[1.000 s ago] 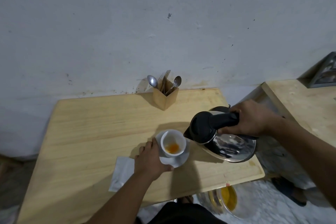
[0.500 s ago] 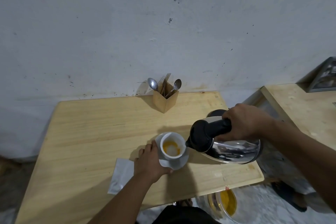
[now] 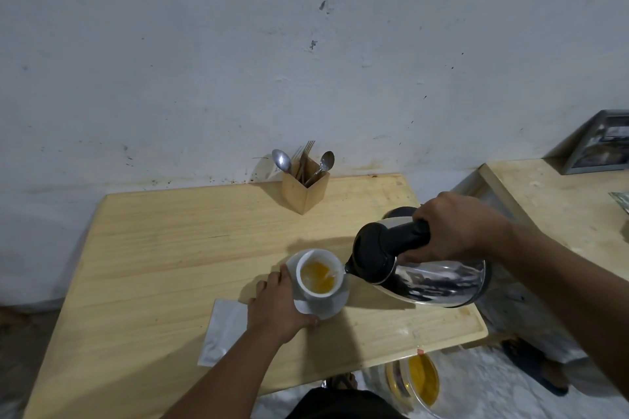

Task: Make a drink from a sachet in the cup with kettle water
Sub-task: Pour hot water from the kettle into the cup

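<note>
No text, label, brand, number or sign can be read anywhere in the view. The white sachet [image 3: 224,330] lying just left of the left hand [image 3: 277,308] shows a blank face, the steel kettle [image 3: 422,269] gripped by the right hand [image 3: 456,231] bears only reflections, and the framed picture [image 3: 600,143] far beyond the right hand is too blurred to make out any lettering

Both arms reach forward — left grip [image 3: 277,308] cupped, right grip [image 3: 454,224] clenched.
</note>
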